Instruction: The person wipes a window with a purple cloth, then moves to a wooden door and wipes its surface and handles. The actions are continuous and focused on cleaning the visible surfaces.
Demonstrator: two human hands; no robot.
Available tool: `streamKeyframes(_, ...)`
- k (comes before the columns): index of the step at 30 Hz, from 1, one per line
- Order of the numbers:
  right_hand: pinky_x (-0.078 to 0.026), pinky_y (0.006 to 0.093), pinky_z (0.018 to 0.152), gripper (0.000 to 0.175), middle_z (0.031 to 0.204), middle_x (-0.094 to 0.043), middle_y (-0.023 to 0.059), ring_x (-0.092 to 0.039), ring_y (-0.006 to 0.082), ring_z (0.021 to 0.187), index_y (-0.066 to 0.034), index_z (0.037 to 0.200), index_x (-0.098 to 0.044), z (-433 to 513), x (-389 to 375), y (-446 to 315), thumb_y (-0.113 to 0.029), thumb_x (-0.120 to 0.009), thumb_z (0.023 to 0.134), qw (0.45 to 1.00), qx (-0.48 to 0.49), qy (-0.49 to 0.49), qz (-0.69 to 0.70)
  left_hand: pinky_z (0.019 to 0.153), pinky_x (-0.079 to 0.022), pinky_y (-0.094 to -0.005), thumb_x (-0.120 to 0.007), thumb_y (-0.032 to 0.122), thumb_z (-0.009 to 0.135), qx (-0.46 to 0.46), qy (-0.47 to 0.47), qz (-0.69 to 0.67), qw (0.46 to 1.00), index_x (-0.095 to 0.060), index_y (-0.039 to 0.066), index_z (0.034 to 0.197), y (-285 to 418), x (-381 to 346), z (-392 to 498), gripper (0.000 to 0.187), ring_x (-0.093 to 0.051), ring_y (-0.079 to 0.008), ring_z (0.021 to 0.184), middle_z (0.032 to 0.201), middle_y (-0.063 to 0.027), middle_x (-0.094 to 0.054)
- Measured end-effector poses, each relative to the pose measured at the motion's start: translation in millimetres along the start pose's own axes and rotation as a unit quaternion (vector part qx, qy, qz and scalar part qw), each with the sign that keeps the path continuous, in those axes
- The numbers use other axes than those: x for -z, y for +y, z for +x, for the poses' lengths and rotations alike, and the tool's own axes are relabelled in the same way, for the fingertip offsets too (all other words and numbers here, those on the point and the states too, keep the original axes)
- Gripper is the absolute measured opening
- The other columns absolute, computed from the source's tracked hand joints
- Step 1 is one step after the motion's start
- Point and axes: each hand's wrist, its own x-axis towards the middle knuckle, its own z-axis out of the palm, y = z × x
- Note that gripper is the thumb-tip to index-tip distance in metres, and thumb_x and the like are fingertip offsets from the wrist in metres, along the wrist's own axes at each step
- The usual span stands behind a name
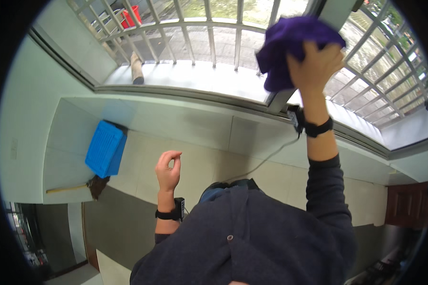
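A purple cloth is bunched under my right hand, which is raised at the upper right against the window, over the upright metal frame between two panes. The fingers are bent over the cloth; part of it hangs down to the left of the hand. My left hand is held in front of my body at the centre left, its thumb and fingers curled towards each other with a gap between them and nothing held. Each wrist wears a black strap with a small device.
Metal bars stand outside the window above a white sill, where a short roll-like object lies. A blue plastic box sits at the left, near a broom-like tool. A cable hangs from my right wrist device.
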Motion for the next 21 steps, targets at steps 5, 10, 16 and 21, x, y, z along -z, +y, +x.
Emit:
streamKeyframes(5, -0.029, 0.0513, 0.089, 0.053, 0.114, -0.048, 0.0186, -0.044, 0.0402, 0.105, -0.0266, 0.114, -0.067, 26, -18, -28, -0.039, -0.082, 0.065, 0.996, 0.025, 0.041, -0.071, 0.075, -0.054, -0.0305, -0.066, -0.004, 0.085, 0.027, 0.031, 0.019, 0.999, -0.072, 0.004, 0.093, 0, 17, -10, 0.013, -0.068, -0.0218, 0.083, 0.093, -0.0105, -0.070)
streamKeyframes(10, -0.031, 0.0492, 0.089, 0.024, 0.099, -0.058, 0.0064, -0.049, 0.0306, 0.100, -0.0281, 0.099, -0.070, -96, -59, -77, -0.032, -0.073, 0.075, 0.982, 0.119, -0.150, -0.002, 0.075, -0.054, -0.0310, -0.065, -0.005, 0.084, 0.046, 0.047, 0.035, 0.997, -0.072, 0.003, 0.092, 1, 29, -28, 0.014, -0.068, -0.0231, 0.083, 0.092, -0.0109, -0.070)
streamKeyframes(16, -0.035, 0.0426, 0.094, 0.009, 0.087, -0.059, -0.0061, -0.049, 0.0227, 0.111, -0.0284, 0.076, -0.069, -164, -82, -87, -0.021, -0.063, 0.076, 0.938, 0.299, -0.095, 0.147, 0.075, -0.054, -0.0314, -0.064, -0.006, 0.083, 0.061, 0.060, 0.050, 0.995, -0.072, 0.003, 0.091, -6, 30, -45, 0.014, -0.068, -0.0236, 0.081, 0.091, -0.0113, -0.070)
streamKeyframes(21, -0.033, 0.0486, 0.091, 0.015, 0.091, -0.055, 0.0024, -0.050, 0.0288, 0.107, -0.0267, 0.080, -0.070, -61, -38, -54, -0.018, -0.069, 0.068, 0.976, 0.157, -0.114, 0.099, 0.074, -0.054, -0.0320, -0.065, -0.005, 0.082, 0.073, 0.030, 0.012, 0.997, -0.072, 0.003, 0.091, -27, 24, -41, 0.013, -0.068, -0.0234, 0.081, 0.090, -0.0115, -0.071)
